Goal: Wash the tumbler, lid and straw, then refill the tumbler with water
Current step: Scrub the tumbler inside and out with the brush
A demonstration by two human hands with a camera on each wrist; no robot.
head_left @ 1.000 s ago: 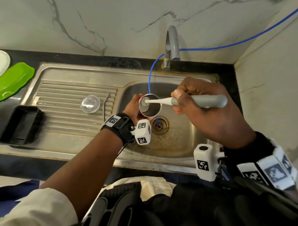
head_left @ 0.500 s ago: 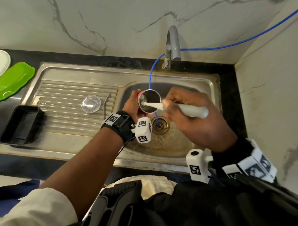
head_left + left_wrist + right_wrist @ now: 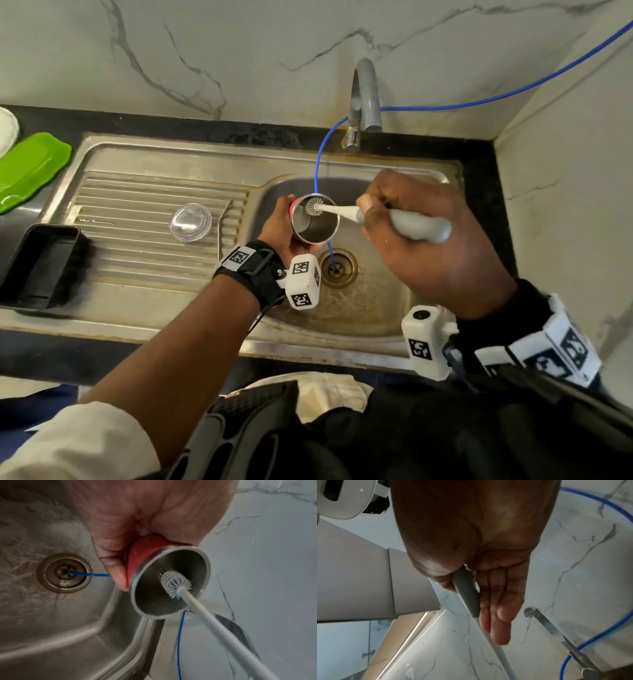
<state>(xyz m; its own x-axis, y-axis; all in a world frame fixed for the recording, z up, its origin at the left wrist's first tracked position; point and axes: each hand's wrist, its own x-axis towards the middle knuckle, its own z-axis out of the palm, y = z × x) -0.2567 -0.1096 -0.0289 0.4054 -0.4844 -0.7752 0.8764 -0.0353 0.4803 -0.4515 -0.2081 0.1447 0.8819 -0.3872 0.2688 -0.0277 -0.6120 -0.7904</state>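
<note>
My left hand (image 3: 281, 229) grips a red tumbler (image 3: 313, 224) with a steel inside, tilted over the sink basin (image 3: 359, 308), its mouth turned toward my right side. In the left wrist view the fingers wrap its red wall (image 3: 142, 553). My right hand (image 3: 404, 219) holds the grey handle of a bottle brush (image 3: 418, 224); its white bristle head (image 3: 314, 206) sits just inside the tumbler's mouth, also shown as the brush head (image 3: 173, 582). The clear lid (image 3: 190, 222) and thin metal straw (image 3: 222, 219) lie on the drainboard.
A grey tap (image 3: 364, 99) stands behind the basin, with a blue tube (image 3: 320, 161) running down into the drain (image 3: 337, 269). A black tray (image 3: 34, 265) and a green dish (image 3: 27, 168) sit at the left. Marble walls close in at the back and right.
The brush went deeper into the tumbler, then drew back so its head is near the rim. My right hand moved left and then slightly right. The tumbler stayed over the basin.
</note>
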